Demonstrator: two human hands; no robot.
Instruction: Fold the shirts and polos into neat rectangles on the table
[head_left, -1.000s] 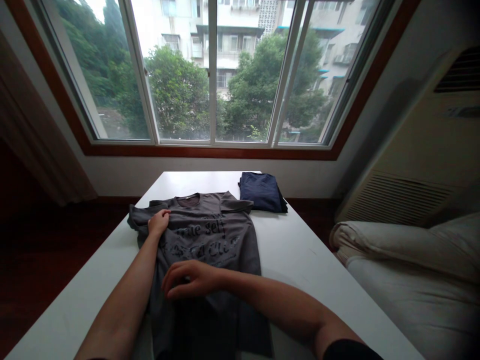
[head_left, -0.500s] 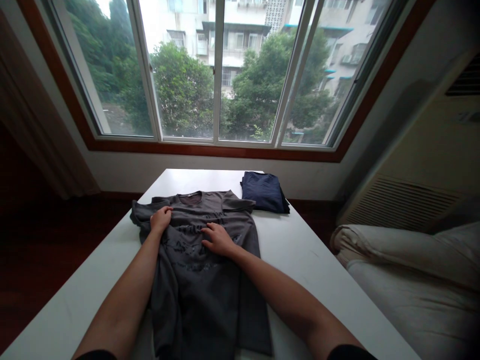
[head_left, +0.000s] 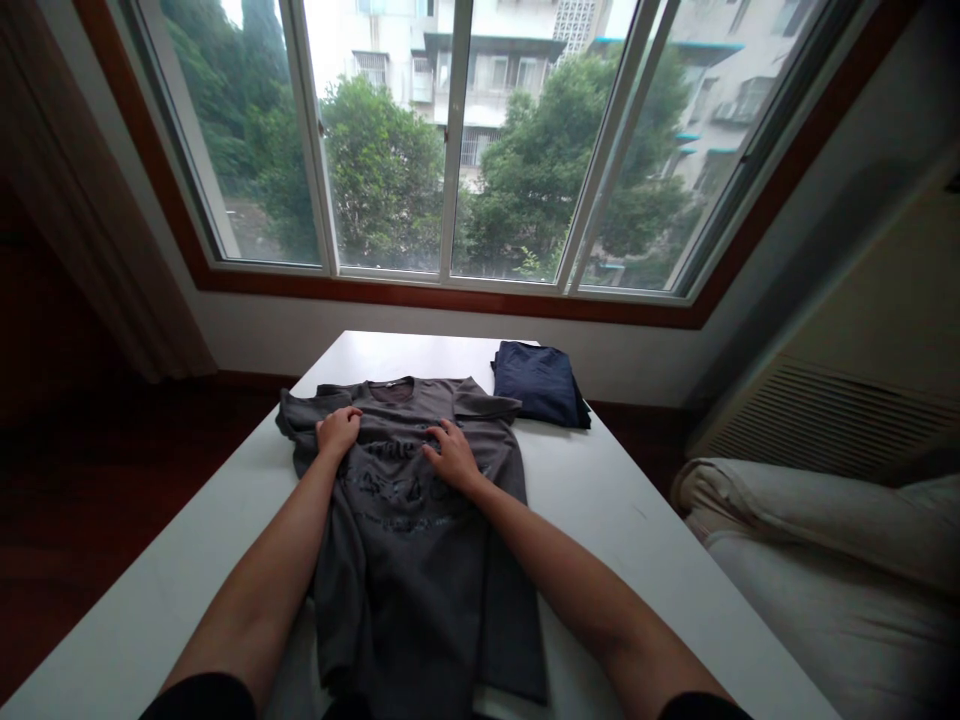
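A dark grey T-shirt with black print lies spread on the white table, its collar toward the window and its left side bunched in folds. My left hand rests on the shirt near the left sleeve; its fingers look bent against the cloth, and whether they pinch it is hard to tell. Flat on the upper chest, right of the print's middle, is my right hand, with its fingers apart and nothing held.
Folded dark blue clothes lie at the table's far right corner. Beyond the table is a window with a brown frame. A pale padded seat stands at the right, a curtain hangs at the left.
My right hand has moved up the shirt, farther from me and toward the collar. My left hand stays near the left sleeve. The whole view has shifted slightly.
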